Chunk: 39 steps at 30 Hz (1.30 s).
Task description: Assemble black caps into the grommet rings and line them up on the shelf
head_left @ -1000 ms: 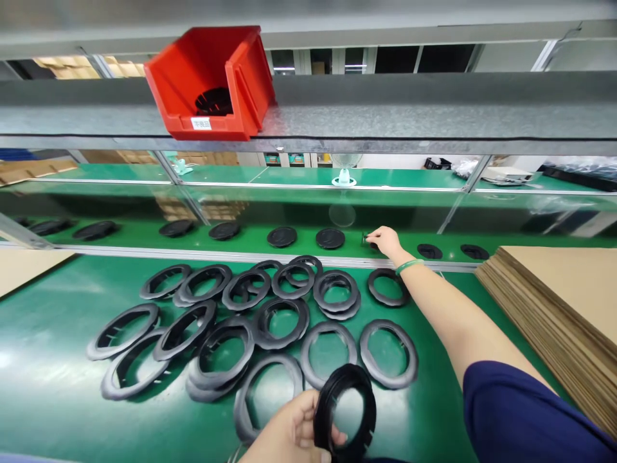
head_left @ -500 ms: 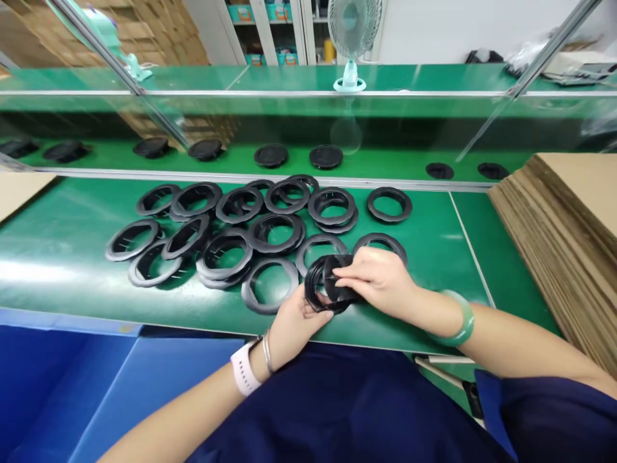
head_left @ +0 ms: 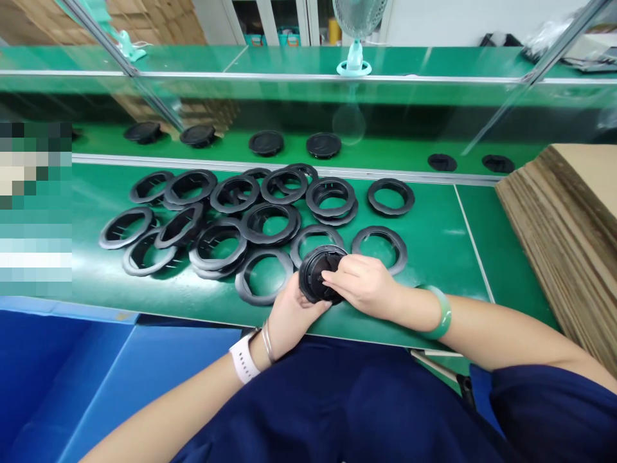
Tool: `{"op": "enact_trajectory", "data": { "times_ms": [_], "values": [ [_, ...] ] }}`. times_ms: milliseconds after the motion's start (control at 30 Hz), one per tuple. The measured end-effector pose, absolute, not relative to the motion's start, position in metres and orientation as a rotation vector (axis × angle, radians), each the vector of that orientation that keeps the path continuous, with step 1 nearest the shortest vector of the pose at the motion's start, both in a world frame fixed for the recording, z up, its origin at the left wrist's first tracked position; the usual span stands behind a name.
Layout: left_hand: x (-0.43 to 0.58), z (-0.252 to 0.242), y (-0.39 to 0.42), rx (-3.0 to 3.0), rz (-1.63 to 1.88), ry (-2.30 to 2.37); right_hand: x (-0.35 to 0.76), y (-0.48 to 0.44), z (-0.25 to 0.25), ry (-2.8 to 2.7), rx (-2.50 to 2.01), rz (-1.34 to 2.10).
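Observation:
My left hand (head_left: pixel 295 310) grips a black plastic ring (head_left: pixel 308 273) by its lower left side, just above the bench's front edge. My right hand (head_left: pixel 364 283) pinches a black round disc (head_left: pixel 324 275), which sits within the ring's opening; whether it is fully seated I cannot tell. Beside my left hand lies a loose black ring (head_left: pixel 265 276) on the green bench. Another ring (head_left: pixel 378 248) rests just beyond my right hand. Several more black rings (head_left: pixel 220 245) lie in overlapping groups to the left and behind.
Behind the bench runs a green belt (head_left: pixel 385 157) with several round black pieces (head_left: pixel 267 143) on it. Flat cardboard sheets (head_left: pixel 559 244) are stacked at the right. A blue bin (head_left: pixel 159 366) stands at the lower left. A small fan (head_left: pixel 355 58) is on the shelf above.
The disc in my right hand has gone from standing tilted beside the ring to lying inside its opening. My right hand has shifted slightly left; the view has tipped down a little.

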State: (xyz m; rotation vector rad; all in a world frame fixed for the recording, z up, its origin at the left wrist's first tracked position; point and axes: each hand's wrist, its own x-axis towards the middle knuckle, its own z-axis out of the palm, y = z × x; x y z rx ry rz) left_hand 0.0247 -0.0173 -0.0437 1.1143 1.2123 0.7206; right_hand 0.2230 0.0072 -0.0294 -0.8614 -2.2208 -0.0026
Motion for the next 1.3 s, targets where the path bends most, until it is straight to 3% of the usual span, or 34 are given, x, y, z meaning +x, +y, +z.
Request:
{"op": "enact_trajectory", "data": {
  "times_ms": [1300],
  "values": [
    [0.024,-0.044,-0.015,1.171,0.704,1.219,0.226,0.016,-0.031,-2.363,-0.892,0.082]
  ]
}}
